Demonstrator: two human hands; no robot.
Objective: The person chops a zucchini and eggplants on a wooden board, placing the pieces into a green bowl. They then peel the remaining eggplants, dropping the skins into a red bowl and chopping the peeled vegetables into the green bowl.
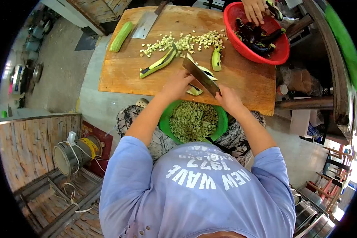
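My right hand point(226, 98) is closed round the handle of a cleaver point(201, 76), whose blade points up and to the left over the wooden board point(246, 85). Just left of the blade, my left hand point(180, 82) has its fingers bent at pale eggplant pieces point(194, 90); what they grip is partly hidden. A part-peeled eggplant point(159, 62) lies to the left, and another peeled piece point(216, 59) lies beyond the blade. Diced cubes point(178, 43) are spread across the board. Below its near edge, a green bowl point(165, 123) holds many more cubes.
At the back right, a red colander point(281, 53) holds dark eggplants point(258, 37), with another person's hand point(254, 10) above it. A second cleaver point(145, 24) and a green peeled vegetable point(121, 36) lie at the board's far left.
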